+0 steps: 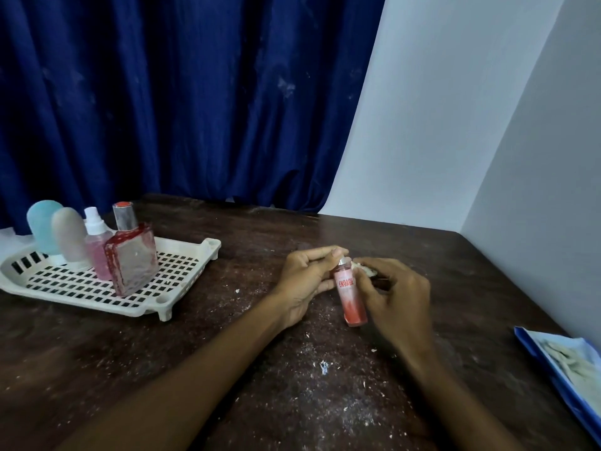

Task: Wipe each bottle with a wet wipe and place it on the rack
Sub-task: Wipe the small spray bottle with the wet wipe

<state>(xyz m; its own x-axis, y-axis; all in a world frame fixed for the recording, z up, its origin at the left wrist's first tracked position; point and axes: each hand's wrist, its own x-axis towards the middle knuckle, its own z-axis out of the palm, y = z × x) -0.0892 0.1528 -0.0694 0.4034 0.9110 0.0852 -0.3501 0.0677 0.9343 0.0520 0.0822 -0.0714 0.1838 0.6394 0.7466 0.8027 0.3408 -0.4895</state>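
A slim pink-red spray bottle (349,296) stands tilted above the middle of the table. My left hand (305,279) pinches it near its silver top. My right hand (395,296) holds a crumpled white wet wipe (366,267) against the bottle's upper right side. The white slotted rack (169,275) sits at the left. On it stand a blue bottle (44,226), a grey-beige bottle (70,237), a small pink spray bottle (97,247) and a square red perfume bottle (131,255).
A blue pack of wipes (567,369) lies at the table's right edge. White crumbs are scattered on the dark wooden table (292,369). A blue curtain hangs behind, and a white wall closes the right side.
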